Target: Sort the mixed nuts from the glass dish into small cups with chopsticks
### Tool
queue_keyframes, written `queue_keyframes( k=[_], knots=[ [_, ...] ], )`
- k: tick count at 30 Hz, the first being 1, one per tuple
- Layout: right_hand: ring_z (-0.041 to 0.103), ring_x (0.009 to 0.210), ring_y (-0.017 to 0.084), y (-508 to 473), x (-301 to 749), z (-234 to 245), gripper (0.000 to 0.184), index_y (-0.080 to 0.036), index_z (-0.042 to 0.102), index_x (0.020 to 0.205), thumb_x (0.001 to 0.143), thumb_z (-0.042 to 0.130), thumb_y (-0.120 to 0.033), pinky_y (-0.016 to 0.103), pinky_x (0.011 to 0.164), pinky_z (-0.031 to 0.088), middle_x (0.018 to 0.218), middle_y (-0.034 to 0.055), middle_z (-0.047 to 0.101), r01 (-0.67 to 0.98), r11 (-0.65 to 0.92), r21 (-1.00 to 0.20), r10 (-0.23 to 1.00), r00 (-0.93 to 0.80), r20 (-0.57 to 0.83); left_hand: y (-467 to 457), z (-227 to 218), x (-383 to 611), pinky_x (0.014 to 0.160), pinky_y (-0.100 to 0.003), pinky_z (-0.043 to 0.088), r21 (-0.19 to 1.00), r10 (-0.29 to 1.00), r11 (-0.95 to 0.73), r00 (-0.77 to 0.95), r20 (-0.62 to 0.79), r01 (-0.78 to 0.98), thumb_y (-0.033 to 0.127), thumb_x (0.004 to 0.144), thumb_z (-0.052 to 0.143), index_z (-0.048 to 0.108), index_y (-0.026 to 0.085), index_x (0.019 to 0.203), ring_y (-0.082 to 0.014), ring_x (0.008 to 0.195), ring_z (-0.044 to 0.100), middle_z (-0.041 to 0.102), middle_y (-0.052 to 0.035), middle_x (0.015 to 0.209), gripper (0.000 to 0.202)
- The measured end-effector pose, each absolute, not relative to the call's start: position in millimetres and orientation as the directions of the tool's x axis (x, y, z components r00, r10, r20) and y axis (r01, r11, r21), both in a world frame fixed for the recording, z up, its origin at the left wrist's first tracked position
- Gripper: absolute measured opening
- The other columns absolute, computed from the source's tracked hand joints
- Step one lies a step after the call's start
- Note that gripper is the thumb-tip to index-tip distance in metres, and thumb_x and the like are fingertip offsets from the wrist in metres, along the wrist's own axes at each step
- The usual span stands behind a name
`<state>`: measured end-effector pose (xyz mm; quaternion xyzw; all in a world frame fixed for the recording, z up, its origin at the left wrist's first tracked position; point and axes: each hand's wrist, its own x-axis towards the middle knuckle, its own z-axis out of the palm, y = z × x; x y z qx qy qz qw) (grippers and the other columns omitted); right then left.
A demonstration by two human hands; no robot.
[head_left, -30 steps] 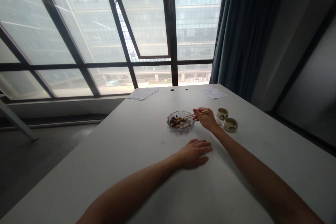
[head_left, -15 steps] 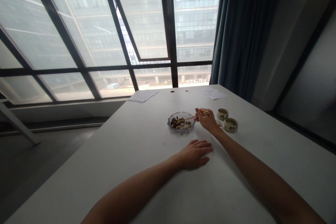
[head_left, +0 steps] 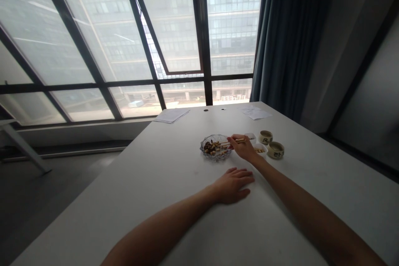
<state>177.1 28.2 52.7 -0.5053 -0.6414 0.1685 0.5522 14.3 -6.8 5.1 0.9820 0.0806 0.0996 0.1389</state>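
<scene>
My right hand [head_left: 242,148] is closed around a pair of chopsticks [head_left: 238,140], whose tips reach left into a clear glass bowl [head_left: 205,157]. Inside that bowl lie small dark and yellowish pieces [head_left: 212,146], too small to name surely; whether the tips pinch one cannot be made out. Just beyond and beside the hand stand two small white dishes, the nearer dish [head_left: 264,153] with pale pieces in it and the farther dish [head_left: 251,136] partly hidden. My left hand [head_left: 233,185] rests flat on the table, fingers spread, nearer to me than the bowl and touching only the tabletop.
Right of the white dishes stand two round beige cups, a farther cup [head_left: 265,137] and a nearer cup [head_left: 276,150], with dark characters. Papers lie at the far left [head_left: 171,115] and far right [head_left: 255,112] of the white table [head_left: 149,174]. Windows and a blue curtain [head_left: 280,41] rise behind.
My right hand has shifted slightly left and down toward the glass bowl, the chopstick tips moving farther in over the pieces. More of the white dishes shows. My left hand stays in place.
</scene>
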Motion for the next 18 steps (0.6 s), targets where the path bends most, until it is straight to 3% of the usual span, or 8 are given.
queue_keyframes(
  k=[8, 13, 18],
  knots=[
    [0.073, 0.07, 0.026, 31.9, 172.4, 39.9, 0.041, -0.021, 0.059, 0.065, 0.085, 0.06, -0.056, 0.03, 0.057, 0.056, 0.061, 0.0027, 0.067, 0.32, 0.426, -0.847, 0.873, 0.1, 0.477, -6.5, 4.4, 14.8, 0.118, -0.042, 0.023, 0.277, 0.188, -0.952, 0.964, 0.19, 0.131, 0.042, 0.094, 0.048, 0.044, 0.032, 0.141, -0.0223, 0.141, 0.037, 0.044, -0.0021, 0.151, 0.048],
    [0.073, 0.069, 0.026, 29.0, 173.3, 50.4, 0.042, -0.021, 0.058, 0.064, 0.087, 0.058, -0.057, 0.031, 0.06, 0.058, 0.062, 0.0034, 0.068, 0.371, 0.412, -0.832, 0.863, 0.133, 0.487, -5.6, 3.7, 14.5, 0.118, -0.044, 0.023, 0.292, 0.186, -0.948, 0.965, 0.184, 0.127, 0.042, 0.095, 0.048, 0.044, 0.032, 0.142, -0.0229, 0.141, 0.037, 0.044, -0.0026, 0.151, 0.049],
    [0.074, 0.066, 0.025, 11.4, 186.8, 94.1, 0.043, -0.019, 0.061, 0.064, 0.088, 0.06, -0.055, 0.027, 0.055, 0.057, 0.062, 0.0061, 0.068, 0.441, 0.439, -0.783, 0.813, 0.176, 0.555, -5.4, 2.2, 14.1, 0.118, -0.044, 0.022, 0.29, 0.191, -0.948, 0.965, 0.178, 0.134, 0.042, 0.095, 0.047, 0.044, 0.032, 0.142, -0.0225, 0.141, 0.037, 0.042, -0.0027, 0.152, 0.048]
  ],
)
